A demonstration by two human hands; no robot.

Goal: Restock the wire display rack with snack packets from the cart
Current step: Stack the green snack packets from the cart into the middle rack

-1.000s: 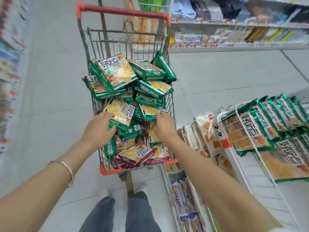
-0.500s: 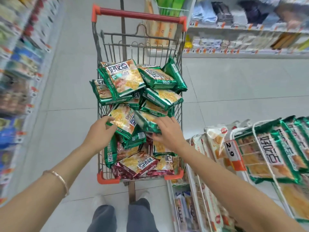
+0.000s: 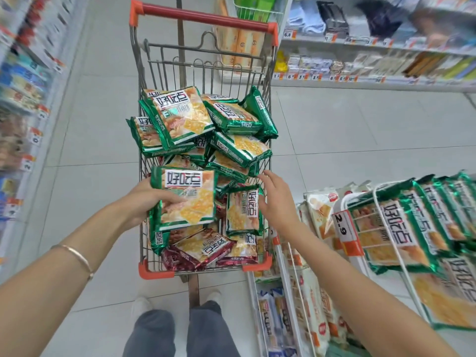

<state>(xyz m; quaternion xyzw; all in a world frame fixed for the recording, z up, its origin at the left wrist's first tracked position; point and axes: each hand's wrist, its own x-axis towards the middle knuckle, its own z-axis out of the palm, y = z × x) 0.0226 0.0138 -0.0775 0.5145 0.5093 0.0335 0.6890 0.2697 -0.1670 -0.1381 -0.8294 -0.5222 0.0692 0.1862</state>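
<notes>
Raised since before, packet point(image 3: 186, 199), gripped by my left hand point(image 3: 143, 202), faces up, long axis pointing away along cart point(image 3: 206, 18); my right hand point(image 3: 277, 202) is open beside it.

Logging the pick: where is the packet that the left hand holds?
Head view, centre-left: the green packet sits in the left hand over the near end of the cart, just left of the right hand.
</notes>
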